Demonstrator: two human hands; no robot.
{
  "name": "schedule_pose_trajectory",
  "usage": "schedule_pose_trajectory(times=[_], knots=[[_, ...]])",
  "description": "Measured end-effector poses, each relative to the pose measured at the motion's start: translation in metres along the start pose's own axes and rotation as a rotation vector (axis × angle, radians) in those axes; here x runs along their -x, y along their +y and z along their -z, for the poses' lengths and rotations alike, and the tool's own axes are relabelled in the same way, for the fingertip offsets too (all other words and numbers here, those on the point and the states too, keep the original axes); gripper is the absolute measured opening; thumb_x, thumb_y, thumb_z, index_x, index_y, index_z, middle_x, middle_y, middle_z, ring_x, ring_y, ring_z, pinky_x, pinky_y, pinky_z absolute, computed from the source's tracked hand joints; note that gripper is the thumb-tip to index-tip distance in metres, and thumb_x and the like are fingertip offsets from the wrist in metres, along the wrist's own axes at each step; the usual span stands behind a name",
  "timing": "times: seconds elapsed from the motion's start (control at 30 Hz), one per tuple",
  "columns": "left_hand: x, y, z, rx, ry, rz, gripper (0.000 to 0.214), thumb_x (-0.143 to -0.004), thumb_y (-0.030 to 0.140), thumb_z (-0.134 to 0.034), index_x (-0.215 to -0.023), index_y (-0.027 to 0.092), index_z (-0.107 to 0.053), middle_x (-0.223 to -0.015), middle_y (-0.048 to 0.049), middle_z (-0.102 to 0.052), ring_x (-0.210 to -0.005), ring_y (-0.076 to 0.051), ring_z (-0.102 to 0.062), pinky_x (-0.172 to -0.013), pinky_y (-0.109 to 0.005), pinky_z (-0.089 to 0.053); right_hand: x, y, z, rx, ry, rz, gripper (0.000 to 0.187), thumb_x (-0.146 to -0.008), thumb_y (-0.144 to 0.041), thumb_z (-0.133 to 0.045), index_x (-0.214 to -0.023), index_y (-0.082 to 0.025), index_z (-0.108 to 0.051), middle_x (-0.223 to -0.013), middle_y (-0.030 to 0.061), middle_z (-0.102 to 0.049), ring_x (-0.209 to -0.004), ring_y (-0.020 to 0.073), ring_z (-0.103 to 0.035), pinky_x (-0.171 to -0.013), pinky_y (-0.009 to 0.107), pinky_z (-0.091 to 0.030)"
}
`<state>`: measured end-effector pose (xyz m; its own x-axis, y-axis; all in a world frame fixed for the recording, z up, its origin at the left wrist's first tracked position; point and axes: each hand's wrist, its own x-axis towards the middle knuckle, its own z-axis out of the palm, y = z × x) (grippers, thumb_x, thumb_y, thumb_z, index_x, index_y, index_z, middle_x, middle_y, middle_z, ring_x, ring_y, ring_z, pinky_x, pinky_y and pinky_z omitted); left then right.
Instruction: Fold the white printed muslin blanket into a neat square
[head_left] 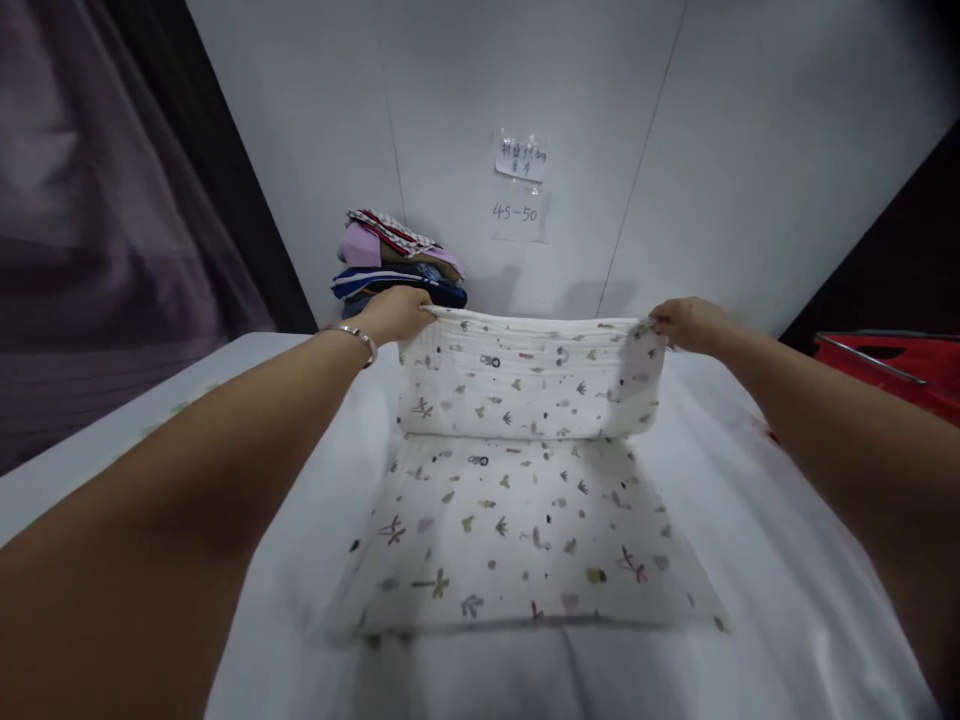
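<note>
A white cloth (525,520) printed with small coloured figures lies on the white table (787,560). Its near part rests flat, and its far edge is lifted off the surface. My left hand (397,312), with a bracelet at the wrist, pinches the far left corner of the cloth. The far right corner is pinched by my right hand (686,322). Both arms reach forward over the table, one on each side of the cloth.
A stack of folded clothes (397,265) sits at the back left against the white wall. Two paper notes (520,185) are taped to the wall. A red crate (892,365) stands at the right edge. A dark curtain (97,220) hangs at left.
</note>
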<state>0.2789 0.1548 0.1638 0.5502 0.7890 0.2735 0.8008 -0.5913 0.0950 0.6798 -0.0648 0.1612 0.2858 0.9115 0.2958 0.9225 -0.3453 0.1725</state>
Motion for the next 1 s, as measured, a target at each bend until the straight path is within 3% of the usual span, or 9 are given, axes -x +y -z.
schedule_pose_trajectory(times=[0.1, 0.27, 0.4, 0.53, 0.67, 0.8, 0.9, 1.0], knots=[[-0.030, -0.002, -0.015, -0.011, 0.047, 0.046, 0.025, -0.081, 0.033, -0.053, -0.096, 0.019, -0.067, -0.096, -0.0093, -0.067, -0.091, -0.023, -0.060, -0.077, -0.032, -0.043, -0.030, -0.003, -0.012, 0.067, -0.008, -0.071, 0.031, -0.083, -0.025, -0.048, -0.107, -0.019, -0.067, -0.107, 0.0089, -0.067, -0.092, 0.0238, -0.060, -0.070, 0.031, -0.045], [-0.058, -0.003, -0.030, 0.012, 0.185, 0.063, 0.028, -0.084, 0.032, -0.049, -0.101, 0.018, -0.066, -0.101, -0.0133, -0.066, -0.097, -0.028, -0.060, -0.082, -0.039, -0.044, -0.055, -0.005, -0.025, 0.022, 0.120, -0.077, 0.033, -0.085, -0.023, -0.044, -0.109, -0.019, -0.066, -0.113, 0.0124, -0.063, -0.099, 0.0281, -0.057, -0.074, 0.035, -0.045], [-0.060, -0.002, -0.030, 0.050, 0.253, 0.097, 0.029, -0.086, 0.030, -0.046, -0.106, 0.019, -0.064, -0.105, -0.0130, -0.065, -0.099, -0.028, -0.058, -0.086, -0.041, -0.043, -0.061, -0.008, -0.023, -0.016, 0.193, -0.060, 0.032, -0.087, -0.024, -0.042, -0.107, -0.020, -0.067, -0.112, 0.0133, -0.063, -0.102, 0.0299, -0.054, -0.075, 0.036, -0.043], [-0.046, -0.002, -0.028, 0.030, 0.223, 0.078, 0.028, -0.086, 0.029, -0.045, -0.104, 0.018, -0.063, -0.103, -0.0122, -0.066, -0.097, -0.026, -0.058, -0.085, -0.038, -0.043, -0.052, -0.015, -0.018, 0.005, 0.152, -0.046, 0.032, -0.089, -0.023, -0.043, -0.110, -0.014, -0.066, -0.113, 0.0148, -0.062, -0.100, 0.0267, -0.052, -0.072, 0.032, -0.039], [-0.019, -0.007, -0.025, 0.020, 0.177, 0.027, 0.029, -0.087, 0.032, -0.044, -0.102, 0.018, -0.064, -0.099, -0.0094, -0.067, -0.093, -0.024, -0.059, -0.080, -0.034, -0.044, -0.025, -0.018, -0.014, 0.045, 0.123, 0.025, 0.030, -0.091, -0.022, -0.044, -0.110, -0.011, -0.064, -0.113, 0.0148, -0.062, -0.099, 0.0227, -0.052, -0.071, 0.030, -0.035], [0.026, -0.011, -0.013, 0.054, 0.155, -0.022, 0.028, -0.087, 0.034, -0.045, -0.102, 0.020, -0.063, -0.097, -0.0070, -0.067, -0.090, -0.023, -0.060, -0.076, -0.031, -0.043, 0.024, -0.016, -0.004, 0.064, 0.158, 0.087, 0.027, -0.091, -0.021, -0.044, -0.106, -0.013, -0.065, -0.110, 0.0140, -0.064, -0.096, 0.0226, -0.054, -0.073, 0.030, -0.039], [0.081, -0.013, -0.004, 0.055, 0.115, -0.085, 0.026, -0.087, 0.033, -0.043, -0.100, 0.021, -0.062, -0.097, -0.0055, -0.066, -0.088, -0.023, -0.060, -0.075, -0.030, -0.043, 0.079, -0.018, 0.001, 0.051, 0.196, 0.164, 0.028, -0.090, -0.021, -0.043, -0.103, -0.013, -0.066, -0.107, 0.0142, -0.065, -0.094, 0.0244, -0.057, -0.077, 0.031, -0.043], [0.151, -0.015, -0.008, 0.049, 0.064, -0.161, 0.024, -0.087, 0.031, -0.041, -0.098, 0.021, -0.060, -0.098, -0.0052, -0.065, -0.090, -0.023, -0.059, -0.075, -0.031, -0.043, 0.148, -0.027, -0.006, -0.004, 0.213, 0.237, 0.030, -0.091, -0.024, -0.041, -0.099, -0.015, -0.068, -0.103, 0.0145, -0.067, -0.092, 0.0261, -0.059, -0.078, 0.034, -0.045]])
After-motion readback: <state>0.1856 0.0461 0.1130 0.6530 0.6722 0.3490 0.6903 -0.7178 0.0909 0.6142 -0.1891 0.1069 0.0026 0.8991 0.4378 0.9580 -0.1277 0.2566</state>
